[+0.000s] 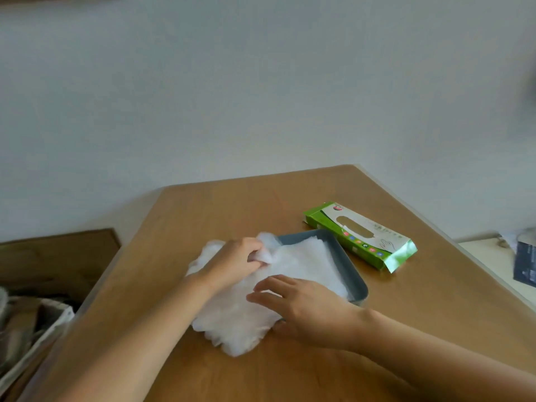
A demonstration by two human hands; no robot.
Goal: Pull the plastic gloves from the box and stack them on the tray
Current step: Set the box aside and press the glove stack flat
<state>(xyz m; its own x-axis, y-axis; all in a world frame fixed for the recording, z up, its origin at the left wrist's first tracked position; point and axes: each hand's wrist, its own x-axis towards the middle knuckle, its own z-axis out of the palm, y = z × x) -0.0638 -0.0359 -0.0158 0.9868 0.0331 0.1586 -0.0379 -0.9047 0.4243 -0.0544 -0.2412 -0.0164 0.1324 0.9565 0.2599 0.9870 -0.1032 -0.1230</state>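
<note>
A pile of thin white plastic gloves [301, 265] lies on a grey-blue tray [343, 265] in the middle of the wooden table and spills over its near and left sides. My left hand [235, 261] pinches a bunched fold of glove at the pile's far left. My right hand [304, 309] rests flat on the pile's near part, fingers straight and spread. The green and white glove box [359, 236] lies flat on the table just right of the tray, its oval slot facing up with no glove sticking out.
The wooden table [435, 300] ends close behind the box at a white wall. A dark item [525, 265] lies on a white surface at the far right. To the left, below table level, stand a wooden panel [58, 256] and a cluttered bin [34, 329].
</note>
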